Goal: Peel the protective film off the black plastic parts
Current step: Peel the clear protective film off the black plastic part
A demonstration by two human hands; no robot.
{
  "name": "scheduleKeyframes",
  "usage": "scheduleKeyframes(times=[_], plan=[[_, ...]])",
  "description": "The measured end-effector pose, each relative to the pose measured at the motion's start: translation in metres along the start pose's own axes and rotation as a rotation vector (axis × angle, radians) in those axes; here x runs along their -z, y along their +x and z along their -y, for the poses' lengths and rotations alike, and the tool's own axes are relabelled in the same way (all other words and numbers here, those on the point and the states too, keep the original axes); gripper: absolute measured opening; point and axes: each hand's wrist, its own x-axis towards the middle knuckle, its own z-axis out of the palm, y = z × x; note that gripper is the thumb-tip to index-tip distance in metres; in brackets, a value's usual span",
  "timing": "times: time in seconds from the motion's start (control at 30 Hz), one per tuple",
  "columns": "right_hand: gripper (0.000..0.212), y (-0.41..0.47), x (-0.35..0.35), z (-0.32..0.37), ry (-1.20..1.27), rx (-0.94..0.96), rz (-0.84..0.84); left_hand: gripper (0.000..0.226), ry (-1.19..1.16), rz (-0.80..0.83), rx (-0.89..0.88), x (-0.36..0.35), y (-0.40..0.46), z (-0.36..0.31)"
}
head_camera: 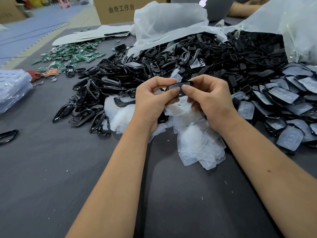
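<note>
Left hand (152,98) and right hand (208,98) both pinch one black part (180,87) | over peeled film heap (193,134); mid desk (51,169)

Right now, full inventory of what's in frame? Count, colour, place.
held part: one, black, between both hands at centre
peeled film: heap, translucent white, under the hands
black frames: large pile, glossy black, centre left
filmed parts: many, black with whitish film, right
circuit boards: many, green, far left
plastic bags: two, clear white, back
cardboard box: one, brown, back
table: dark grey
left hand: pinches the held part
right hand: pinches the held part
</note>
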Motion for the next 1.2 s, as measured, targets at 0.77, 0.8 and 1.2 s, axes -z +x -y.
scheduleKeyframes(times=[0.77, 0.8, 1.2], plan=[[0.006, 0.0028, 0.0025, -0.0005, 0.055, -0.071, 0.054, 0.013, 0.034, -0.013, -0.012, -0.0027, 0.0000, 0.0002], [0.005, 0.0031, 0.0023, -0.0005, 0.066, -0.077, 0.054, 0.014, 0.034, -0.016, -0.010, -0.0026, 0.0003, 0.0003], [0.022, 0.0037, -0.0016, -0.0057, -0.354, 0.052, -0.033, 0.017, 0.136, -0.064, -0.014, -0.0025, 0.0041, 0.0063]])
